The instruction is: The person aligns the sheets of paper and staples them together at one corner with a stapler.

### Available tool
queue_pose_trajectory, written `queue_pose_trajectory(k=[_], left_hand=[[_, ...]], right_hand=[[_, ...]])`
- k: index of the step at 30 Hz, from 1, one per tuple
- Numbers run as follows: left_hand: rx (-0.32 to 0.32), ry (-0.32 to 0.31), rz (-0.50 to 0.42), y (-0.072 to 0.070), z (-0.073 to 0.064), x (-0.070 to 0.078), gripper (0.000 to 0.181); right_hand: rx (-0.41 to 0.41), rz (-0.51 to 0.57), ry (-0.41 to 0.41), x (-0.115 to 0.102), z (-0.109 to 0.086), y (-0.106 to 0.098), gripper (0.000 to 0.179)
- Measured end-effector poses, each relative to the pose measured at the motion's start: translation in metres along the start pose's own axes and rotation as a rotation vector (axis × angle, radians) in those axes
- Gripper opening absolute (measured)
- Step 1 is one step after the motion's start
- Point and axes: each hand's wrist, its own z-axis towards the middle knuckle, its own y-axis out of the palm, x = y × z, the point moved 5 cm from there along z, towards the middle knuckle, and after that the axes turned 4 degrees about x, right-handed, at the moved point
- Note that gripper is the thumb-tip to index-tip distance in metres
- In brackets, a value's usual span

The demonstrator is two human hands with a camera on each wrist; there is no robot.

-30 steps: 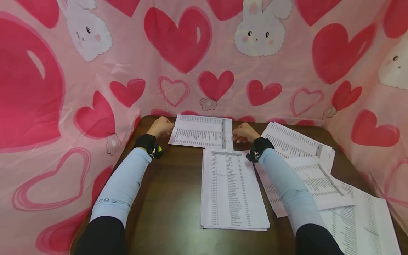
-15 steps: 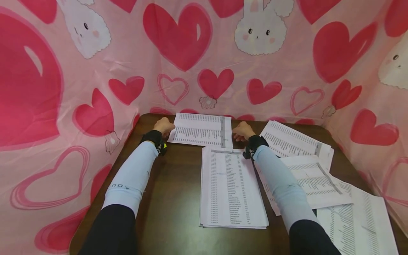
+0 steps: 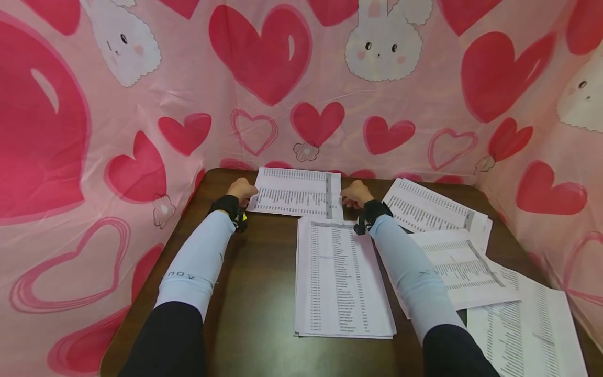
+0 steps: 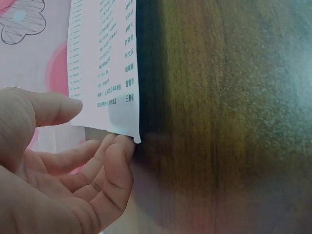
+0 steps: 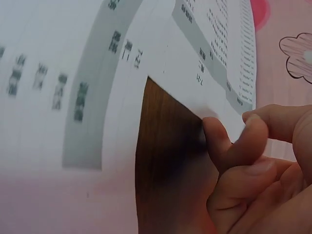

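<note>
At the far side of the table lies a printed sheet of paper (image 3: pixel 297 191), turned sideways, with a grey band near its right end. My left hand (image 3: pixel 242 191) holds its left edge; in the left wrist view, the thumb (image 4: pixel 58 108) lies over the sheet and curled fingertips (image 4: pixel 117 165) reach under the edge. My right hand (image 3: pixel 357 193) pinches the right edge between thumb and fingers, as the right wrist view shows. Just in front, a stack of printed sheets (image 3: pixel 344 283) lies lengthwise, its top end near or under the held sheet.
More printed papers lie on the right: an angled pile (image 3: pixel 433 209) at the back, a sheet (image 3: pixel 461 267) partly under my right forearm, and another pile (image 3: pixel 532 324) near the front. A pink heart-patterned cloth (image 3: pixel 320 78) rises behind the brown table (image 3: pixel 254 293).
My left hand has shifted slightly right and the right hand slightly left, closer to the sheet's edges. The sheet itself has barely moved.
</note>
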Motion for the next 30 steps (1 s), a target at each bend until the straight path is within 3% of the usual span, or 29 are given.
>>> queue_pose_trajectory(k=[7,21,25,30], left_hand=[[0.004,-0.030,-0.008,0.002,0.001,-0.003,0.045],[0.051,-0.076,-0.111,0.007,0.012,-0.016,0.043],[0.058,-0.070,-0.143,0.003,0.014,-0.017,0.042],[0.079,-0.016,-0.132,-0.010,0.010,-0.013,0.039]], right_hand=[[-0.031,0.024,0.003,-0.001,0.001,0.004,0.029],[0.008,0.081,0.025,0.009,0.008,0.009,0.024],[0.009,0.106,0.028,0.006,0.010,0.010,0.020],[0.017,0.178,-0.007,-0.007,0.011,0.008,0.013]])
